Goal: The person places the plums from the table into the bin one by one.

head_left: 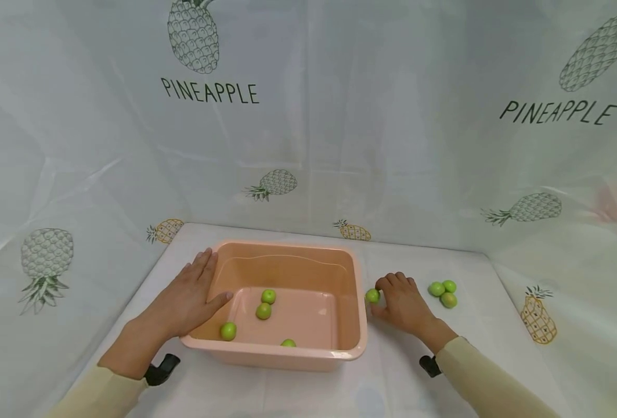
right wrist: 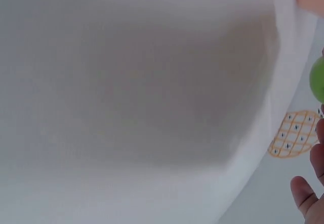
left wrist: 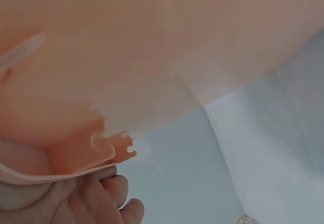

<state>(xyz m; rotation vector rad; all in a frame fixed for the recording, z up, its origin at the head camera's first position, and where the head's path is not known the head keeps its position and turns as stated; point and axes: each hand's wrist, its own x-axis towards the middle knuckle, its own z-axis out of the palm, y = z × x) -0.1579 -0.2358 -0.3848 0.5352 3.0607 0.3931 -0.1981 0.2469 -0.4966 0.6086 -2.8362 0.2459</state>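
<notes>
Pinching green fruit (head_left: 372,295) just outside tub (head_left: 266,357) at three o'clock: right hand (head_left: 403,304), mostly cropped in its wrist view; left hand (head_left: 187,297) straight-fingered on nine-o'clock edge; six-o'clock fruit (head_left: 288,343) partly hidden

The tub (head_left: 266,352) partly hides one green fruit (head_left: 288,343) (its lower part is unseen).
</notes>
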